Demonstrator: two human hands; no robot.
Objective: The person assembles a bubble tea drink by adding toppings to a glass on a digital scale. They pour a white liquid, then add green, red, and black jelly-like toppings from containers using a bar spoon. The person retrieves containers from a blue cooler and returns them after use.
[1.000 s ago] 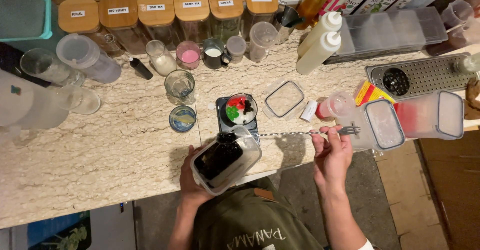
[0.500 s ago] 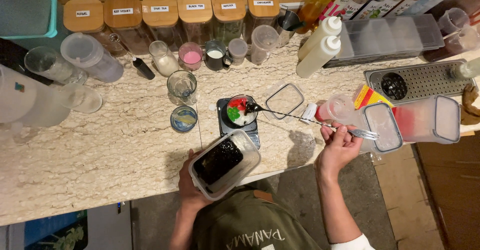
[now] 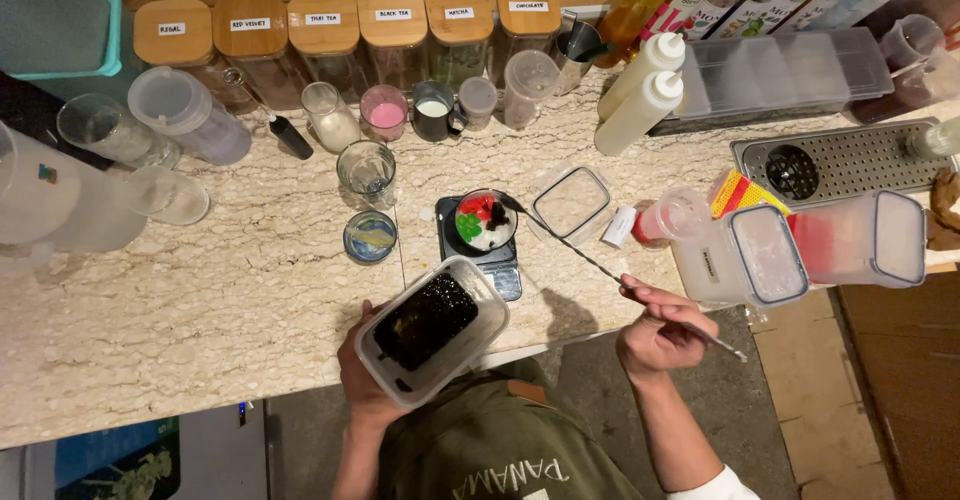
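Fingers (image 3: 352, 365) around dark-jelly tub (image 3: 432, 328)

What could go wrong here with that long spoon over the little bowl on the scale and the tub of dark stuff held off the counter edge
The right hand grips the long spoon near its far end, so the tip over the bowl could wobble and drop pieces onto the scale. The left hand holds the open tub tilted, partly past the counter edge; its dark contents might spill onto the person's clothing.

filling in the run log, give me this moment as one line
left hand: holds clear plastic tub of dark jelly | right hand: holds long metal spoon, tip at small cup of red, green, black pieces on black scale
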